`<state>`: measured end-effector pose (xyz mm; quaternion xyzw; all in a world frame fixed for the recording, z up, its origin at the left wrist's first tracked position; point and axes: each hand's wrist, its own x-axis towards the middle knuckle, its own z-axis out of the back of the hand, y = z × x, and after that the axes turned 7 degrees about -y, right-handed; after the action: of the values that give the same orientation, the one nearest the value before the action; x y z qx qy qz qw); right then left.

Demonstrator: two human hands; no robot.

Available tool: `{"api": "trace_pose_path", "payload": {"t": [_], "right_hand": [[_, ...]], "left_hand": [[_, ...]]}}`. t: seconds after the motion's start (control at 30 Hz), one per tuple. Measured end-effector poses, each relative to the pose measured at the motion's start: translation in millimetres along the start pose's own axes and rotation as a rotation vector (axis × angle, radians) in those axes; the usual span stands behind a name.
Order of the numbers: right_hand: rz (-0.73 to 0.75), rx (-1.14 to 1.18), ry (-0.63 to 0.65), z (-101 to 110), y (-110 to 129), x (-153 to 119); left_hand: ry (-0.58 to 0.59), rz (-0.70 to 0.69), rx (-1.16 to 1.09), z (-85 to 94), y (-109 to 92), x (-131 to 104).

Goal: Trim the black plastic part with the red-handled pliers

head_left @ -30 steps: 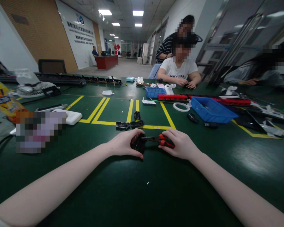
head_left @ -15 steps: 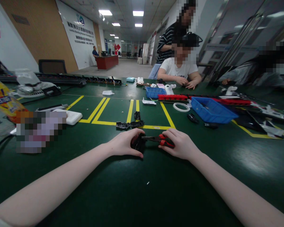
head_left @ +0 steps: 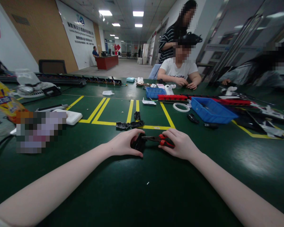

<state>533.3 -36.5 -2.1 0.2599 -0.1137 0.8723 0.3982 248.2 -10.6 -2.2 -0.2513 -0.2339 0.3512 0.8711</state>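
Note:
My left hand (head_left: 125, 143) is wrapped round a dark plastic part (head_left: 139, 142), thumb below and fingers above it; the palm side of the part is hidden. In my right hand (head_left: 181, 143) are long-nose pliers (head_left: 164, 140) with red and black handles. Their metal jaws point left and reach the near edge of the black part; whether they grip it I cannot tell. Just beyond my hands, several black plastic pieces (head_left: 130, 124) lie on the green table (head_left: 132, 195) by the yellow tape. A tiny white scrap (head_left: 148, 183) lies on the table nearer to me.
To the right stand a blue tray (head_left: 211, 110), a white tape ring (head_left: 181, 107) and small black parts (head_left: 192, 118). A white box-like object (head_left: 73, 117) and an orange-yellow bag (head_left: 7, 101) lie at left. Across the table a person in a white shirt (head_left: 180, 69) sits working.
My hands, the pliers and the black part hold nearly the same position. Across the table, the seated person's head and the standing person have shifted slightly.

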Motion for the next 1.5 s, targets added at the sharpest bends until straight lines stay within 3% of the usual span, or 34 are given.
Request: {"api": "trace_pose_path", "payload": {"t": [0.87,1.5], "right_hand": [[-0.006,-0.001,-0.004,-0.8,-0.5,-0.5],[0.002,-0.025,-0.031,-2.6,-1.9,-2.2]], "left_hand": [[-0.037,-0.064,0.051,0.2,-1.8,0.9],[-0.033,-0.032,-0.045,0.2,2.1,0.8]]}}
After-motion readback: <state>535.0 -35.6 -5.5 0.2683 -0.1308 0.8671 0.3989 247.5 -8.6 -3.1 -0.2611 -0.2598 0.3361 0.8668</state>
